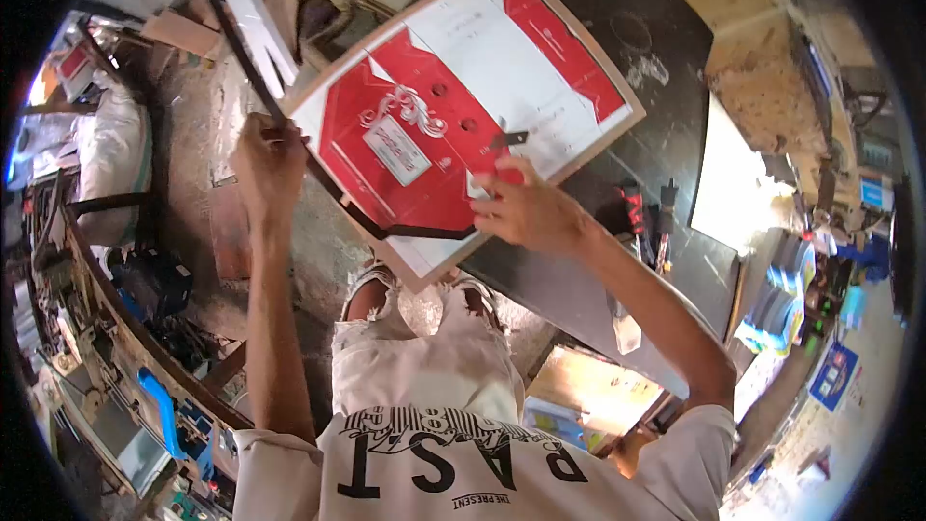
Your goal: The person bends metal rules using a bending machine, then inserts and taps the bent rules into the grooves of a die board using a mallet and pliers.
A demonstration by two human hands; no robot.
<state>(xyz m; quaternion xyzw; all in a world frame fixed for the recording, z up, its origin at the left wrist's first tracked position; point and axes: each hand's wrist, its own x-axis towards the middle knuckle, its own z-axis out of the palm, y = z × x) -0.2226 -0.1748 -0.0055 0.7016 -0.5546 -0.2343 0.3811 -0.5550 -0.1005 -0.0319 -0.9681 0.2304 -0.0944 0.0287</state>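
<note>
My left hand is closed around a long black strip, which runs up past it to the upper left. Below that hand the strip bends and follows the near edge of the red print on a red and white printed board. Over the board's near right part is my right hand, its fingers curled in and close to the strip's end. What they grip is hidden. A small dark blade-like piece with a hole shows just beyond those fingertips.
The board rests partly on a dark table. Tools with red and black handles lie to the right. A white sack and a dark case are at the left. White strips stand at the upper left.
</note>
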